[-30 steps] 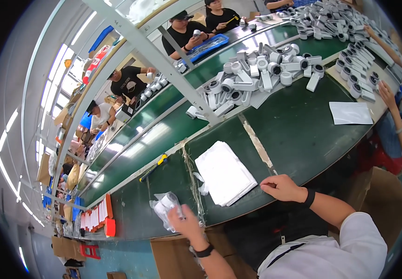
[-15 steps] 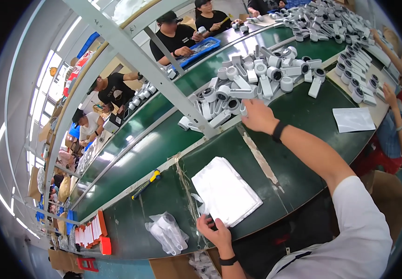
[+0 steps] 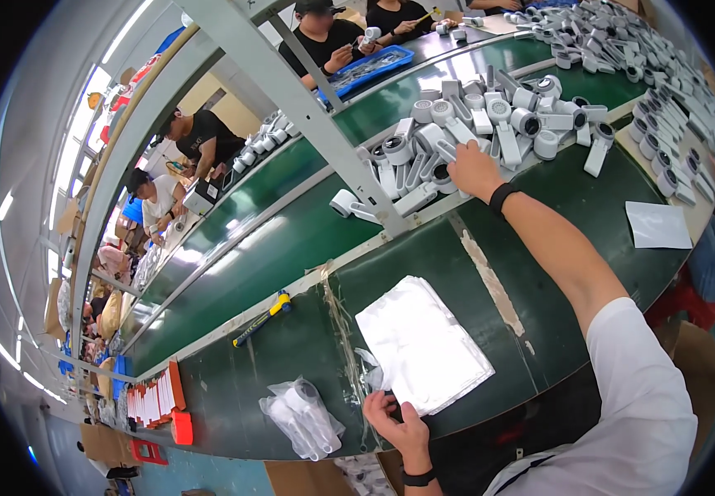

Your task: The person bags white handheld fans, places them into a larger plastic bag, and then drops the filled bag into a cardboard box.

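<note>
A heap of white handheld devices with round heads and straight handles lies at the far side of the table. My right hand reaches to the near edge of this heap, its fingers closed on one device's handle. At the table's front edge my left hand is open, fingers loosely bent and apart, with nothing in it. Just beyond the left hand lies a stack of white plastic bags. Left of it is a bagged device in clear plastic.
A yellow-and-blue cutter lies near a metal frame post. Orange boxes stand at the left end, a white sheet at right. Co-workers sit across the green conveyor. More devices are piled at far right.
My right hand has moved farther into the heap and closed on a device. The whole view has shifted slightly; my left hand stays near the white bags.
</note>
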